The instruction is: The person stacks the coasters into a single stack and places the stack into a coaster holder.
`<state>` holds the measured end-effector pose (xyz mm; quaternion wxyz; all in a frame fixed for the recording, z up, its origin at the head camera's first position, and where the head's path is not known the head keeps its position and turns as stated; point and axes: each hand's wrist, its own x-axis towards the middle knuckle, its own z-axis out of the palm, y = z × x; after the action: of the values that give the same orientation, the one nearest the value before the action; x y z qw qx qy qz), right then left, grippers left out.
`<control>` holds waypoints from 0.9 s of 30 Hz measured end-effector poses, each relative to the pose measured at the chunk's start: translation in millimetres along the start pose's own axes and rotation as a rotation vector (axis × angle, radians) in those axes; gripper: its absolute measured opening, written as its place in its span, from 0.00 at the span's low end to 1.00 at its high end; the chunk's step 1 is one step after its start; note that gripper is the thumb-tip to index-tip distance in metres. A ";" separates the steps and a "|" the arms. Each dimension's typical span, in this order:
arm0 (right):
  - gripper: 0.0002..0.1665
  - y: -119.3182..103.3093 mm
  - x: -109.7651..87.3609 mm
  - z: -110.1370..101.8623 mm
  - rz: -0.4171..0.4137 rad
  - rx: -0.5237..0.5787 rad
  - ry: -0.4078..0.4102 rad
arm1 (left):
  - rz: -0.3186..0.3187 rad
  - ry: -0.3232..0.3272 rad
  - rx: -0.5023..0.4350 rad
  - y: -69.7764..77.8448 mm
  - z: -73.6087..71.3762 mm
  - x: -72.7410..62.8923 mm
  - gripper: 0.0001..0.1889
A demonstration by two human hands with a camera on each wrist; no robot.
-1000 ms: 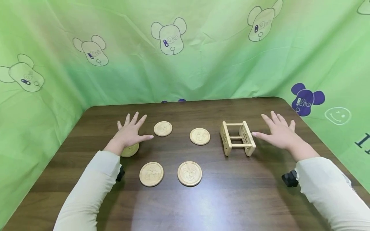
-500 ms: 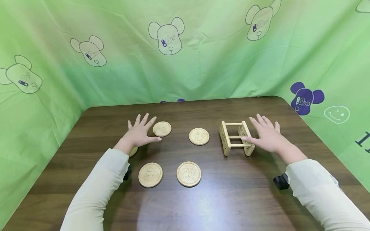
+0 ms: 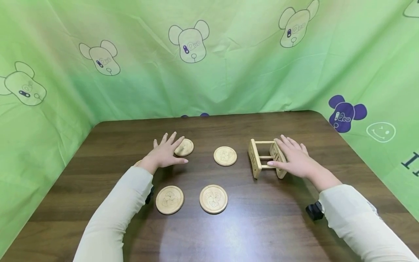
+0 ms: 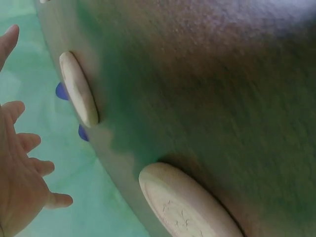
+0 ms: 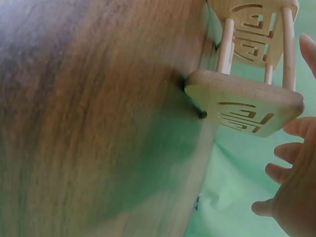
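In the head view my left hand (image 3: 163, 154) hovers with spread fingers over the left group of round wooden coasters. Its fingertips partly cover the far coaster (image 3: 184, 147), and another coaster is mostly hidden behind my wrist. The left wrist view shows this hand (image 4: 22, 177) apart from a near coaster (image 4: 180, 205). My right hand (image 3: 296, 160) is at the right side of a small wooden coaster rack (image 3: 254, 160), thumb and fingers straight. In the right wrist view its fingers lie close to the rack's cut-out side panel (image 5: 242, 101); whether they touch cannot be told.
More coasters lie flat on the dark wooden table (image 3: 255, 225): one (image 3: 225, 156) left of the rack, two nearer the front, at left (image 3: 170, 199) and middle (image 3: 213, 199). A green printed curtain (image 3: 229, 80) hangs behind and beside the table.
Both hands have moved inward: the left one rightward toward the far coaster, the right one leftward over the rack's right side. Coasters and rack have stayed put.
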<state>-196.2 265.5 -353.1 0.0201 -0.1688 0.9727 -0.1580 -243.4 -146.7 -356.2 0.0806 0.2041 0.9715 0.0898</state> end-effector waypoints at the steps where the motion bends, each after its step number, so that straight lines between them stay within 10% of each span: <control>1: 0.55 -0.3 0.6 0.6 -0.003 0.003 -0.001 | 0.005 -0.006 0.000 0.1 0.4 1.5 0.45; 27: 0.53 -0.2 6.8 3.0 -0.051 0.008 0.004 | -0.013 -0.093 -0.063 -10.1 4.9 26.5 0.42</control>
<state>-202.2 262.2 -355.8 0.0150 -0.1931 0.9675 -0.1626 -270.2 -144.3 -366.3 0.1325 0.1989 0.9648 0.1102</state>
